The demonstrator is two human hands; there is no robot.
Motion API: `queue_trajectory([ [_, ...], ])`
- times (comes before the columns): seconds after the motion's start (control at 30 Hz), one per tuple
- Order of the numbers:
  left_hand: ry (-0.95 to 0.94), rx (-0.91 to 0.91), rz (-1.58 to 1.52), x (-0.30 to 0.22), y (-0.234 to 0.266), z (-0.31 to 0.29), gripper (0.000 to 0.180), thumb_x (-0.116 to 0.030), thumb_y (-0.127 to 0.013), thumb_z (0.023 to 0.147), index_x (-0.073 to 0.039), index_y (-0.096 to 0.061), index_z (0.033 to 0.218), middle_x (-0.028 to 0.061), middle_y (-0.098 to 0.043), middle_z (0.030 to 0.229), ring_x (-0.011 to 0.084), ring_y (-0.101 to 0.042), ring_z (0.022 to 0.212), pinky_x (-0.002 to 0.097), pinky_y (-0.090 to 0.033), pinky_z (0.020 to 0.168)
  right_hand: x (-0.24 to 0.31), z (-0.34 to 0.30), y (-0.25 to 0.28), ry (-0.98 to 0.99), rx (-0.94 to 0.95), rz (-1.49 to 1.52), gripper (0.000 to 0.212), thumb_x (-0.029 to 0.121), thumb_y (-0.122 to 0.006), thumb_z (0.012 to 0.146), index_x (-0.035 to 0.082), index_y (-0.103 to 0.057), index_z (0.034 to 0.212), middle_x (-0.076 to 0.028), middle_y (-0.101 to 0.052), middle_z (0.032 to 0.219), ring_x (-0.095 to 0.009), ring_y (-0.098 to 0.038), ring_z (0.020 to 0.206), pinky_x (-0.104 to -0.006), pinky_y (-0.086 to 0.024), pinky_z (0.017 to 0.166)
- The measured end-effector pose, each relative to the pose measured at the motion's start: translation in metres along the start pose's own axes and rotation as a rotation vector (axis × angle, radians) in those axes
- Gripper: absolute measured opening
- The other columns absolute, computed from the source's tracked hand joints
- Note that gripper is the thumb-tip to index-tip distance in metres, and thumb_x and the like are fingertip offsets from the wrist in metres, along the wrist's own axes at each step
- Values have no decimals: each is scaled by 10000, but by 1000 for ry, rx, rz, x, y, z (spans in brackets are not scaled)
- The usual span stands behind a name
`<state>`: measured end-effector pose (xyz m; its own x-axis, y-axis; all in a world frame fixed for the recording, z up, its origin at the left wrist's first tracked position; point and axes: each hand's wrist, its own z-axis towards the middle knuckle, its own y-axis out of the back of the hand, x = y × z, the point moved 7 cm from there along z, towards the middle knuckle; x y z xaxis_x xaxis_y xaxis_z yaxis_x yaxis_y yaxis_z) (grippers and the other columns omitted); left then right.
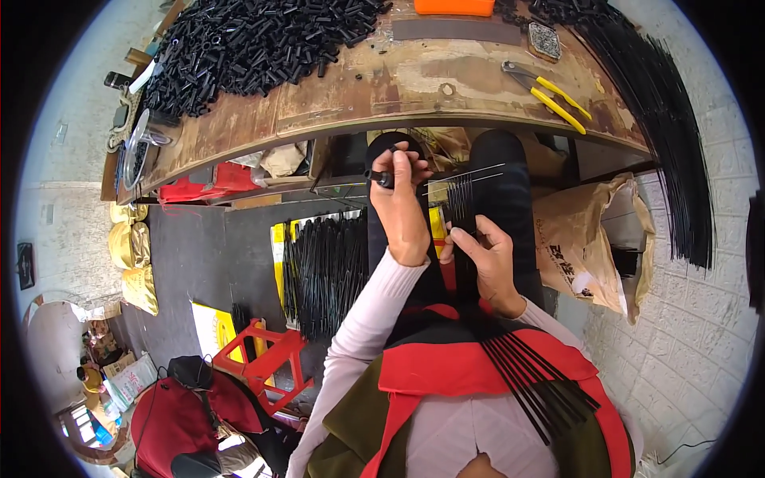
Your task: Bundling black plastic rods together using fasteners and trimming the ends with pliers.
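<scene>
My left hand (404,209) is raised over my lap with its fingers curled round a short black tube (381,178). Lower and to the right, my right hand (494,269) is closed on a bundle of thin black rods (460,201). The far tips of that bundle stick up beyond my fingers, and the rods' other ends (542,381) fan out across my red and black apron (434,373). Between the hands, two thin shiny wires (476,176) lie crosswise over the bundle's tips; where their left ends stop is hidden near my left fingers.
The wooden workbench (335,107) ahead bears a heap of black tubes (239,52), yellow-handled pliers (558,103) and a small box of metal bits (544,41). Long black rods (669,151) hang off its right end. Around me are a paper sack (578,239), more rods (327,271) and a red stool (267,356).
</scene>
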<state>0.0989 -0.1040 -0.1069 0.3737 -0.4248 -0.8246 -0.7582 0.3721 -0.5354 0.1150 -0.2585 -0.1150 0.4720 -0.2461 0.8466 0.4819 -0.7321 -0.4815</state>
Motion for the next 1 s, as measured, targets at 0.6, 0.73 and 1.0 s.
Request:
queue_trajectory([
  [0.6, 365, 241, -163, 0, 11, -13, 254, -197, -629, 954, -6, -583, 1115, 107, -648, 1009, 197, -670, 927, 298, -569, 840, 9, 9, -1, -27, 20, -51, 123, 28, -648, 906, -76, -634, 969, -93, -655, 843, -143, -653, 713, -271, -569, 638],
  [0.73, 442, 291, -111, -1, 10, -16, 273, -184, -655, 931, -9, -607, 1134, 132, -664, 1062, 229, -683, 974, 306, -607, 819, 10, 2, 2, -26, 34, -79, 122, 43, -658, 904, -64, -635, 959, -86, -653, 822, -140, -654, 685, -261, -560, 635],
  [1.0, 466, 300, -93, 1, 4, -22, 233, -208, -663, 932, -21, -650, 1070, 84, -657, 1042, 172, -647, 961, 282, -556, 848, 10, -2, 0, 7, 6, -65, 142, 60, -661, 907, -55, -627, 982, -74, -643, 799, -134, -649, 672, -257, -558, 639],
])
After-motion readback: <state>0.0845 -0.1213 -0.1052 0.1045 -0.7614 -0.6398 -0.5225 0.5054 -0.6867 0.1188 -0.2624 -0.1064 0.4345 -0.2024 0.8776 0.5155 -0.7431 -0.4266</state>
